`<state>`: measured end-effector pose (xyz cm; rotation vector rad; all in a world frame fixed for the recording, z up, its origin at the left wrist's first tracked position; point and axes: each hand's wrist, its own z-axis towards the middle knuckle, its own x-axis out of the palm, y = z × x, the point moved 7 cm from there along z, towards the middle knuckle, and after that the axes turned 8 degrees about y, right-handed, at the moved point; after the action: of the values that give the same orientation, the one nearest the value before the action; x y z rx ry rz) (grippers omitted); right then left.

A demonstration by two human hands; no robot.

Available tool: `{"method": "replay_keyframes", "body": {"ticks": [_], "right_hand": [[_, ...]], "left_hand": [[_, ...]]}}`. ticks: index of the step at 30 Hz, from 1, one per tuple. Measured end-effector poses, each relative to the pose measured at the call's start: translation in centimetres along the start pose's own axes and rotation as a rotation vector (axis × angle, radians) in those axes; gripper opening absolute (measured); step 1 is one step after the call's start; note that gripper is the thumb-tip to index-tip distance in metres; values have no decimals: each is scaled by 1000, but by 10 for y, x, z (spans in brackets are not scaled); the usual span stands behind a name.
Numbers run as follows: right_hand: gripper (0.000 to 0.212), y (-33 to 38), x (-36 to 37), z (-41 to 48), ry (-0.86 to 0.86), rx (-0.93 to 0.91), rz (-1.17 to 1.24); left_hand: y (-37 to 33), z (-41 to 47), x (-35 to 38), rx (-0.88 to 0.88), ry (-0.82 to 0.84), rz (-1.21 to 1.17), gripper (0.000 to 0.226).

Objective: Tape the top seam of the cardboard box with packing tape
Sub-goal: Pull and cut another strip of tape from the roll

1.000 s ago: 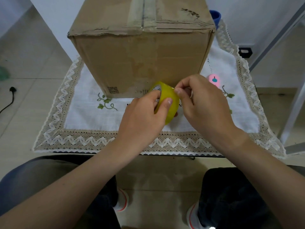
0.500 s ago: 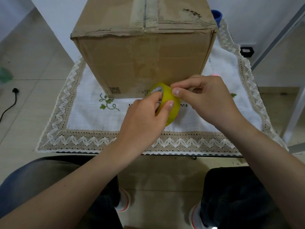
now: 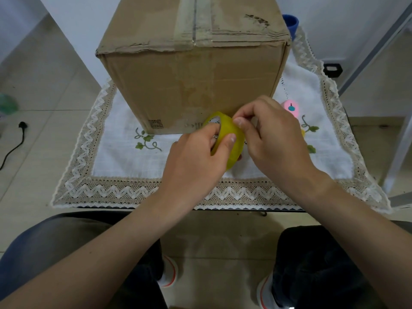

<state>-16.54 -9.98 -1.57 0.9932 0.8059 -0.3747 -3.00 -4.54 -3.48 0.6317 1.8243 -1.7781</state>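
One tape roll point(image 3: 231, 143) — two hands, one box point(image 3: 194, 85)

The cardboard box point(image 3: 191, 85) top is cut off; hands hide the tape roll point(image 3: 229, 141) end.

Cardboard box point(image 3: 194, 85): matt brown corrugated board, surface scuffed, top paper layer torn and rough near the edges. Older tape strip point(image 3: 196, 18) along the top seam: dull, slightly glossy film, wrinkled. Tape roll point(image 3: 231, 141): yellowish translucent plastic film, smooth and glossy. Tablecloth point(image 3: 124, 166): white woven cloth, matt, coarse weave visible, green embroidered stitching; border is beige and white openwork lace, textured. Pink object point(image 3: 291, 108): smooth plastic, light sheen. Floor point(image 3: 44, 90): pale tile, smooth, semi-gloss, grout lines visible. Trousers point(image 3: 44, 246): dark matt fabric. Frame at right point(image 3: 374, 47): smooth grey finish, looks like painted metal; material not certain.
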Motion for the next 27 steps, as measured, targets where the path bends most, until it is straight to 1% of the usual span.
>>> {"method": "replay_keyframes", "body": {"ticks": [4, 9, 11, 14, 22, 27], "right_hand": [[6, 4, 0, -2, -15, -6, -8], [10, 15, -3, -4, -57, -69, -35], [10, 23, -5, -6, -77, -113, -48], [10, 25, -9, -5, -96, -132, -37], [8, 28, -15, -3, -114, -119, -38], [9, 31, -18, 0, -97, -134, -75]], "left_hand": [[-4, -1, -3, -16, 3, 13, 44], [-3, 0, -9, -68, 6, 3, 38], [5, 5, -11, -117, 52, -77, 30], [7, 5, -10, -124, 95, -171, 27], [6, 6, -7, -180, 116, -290, 34], [6, 5, -6, -171, 121, -296, 40]]}}
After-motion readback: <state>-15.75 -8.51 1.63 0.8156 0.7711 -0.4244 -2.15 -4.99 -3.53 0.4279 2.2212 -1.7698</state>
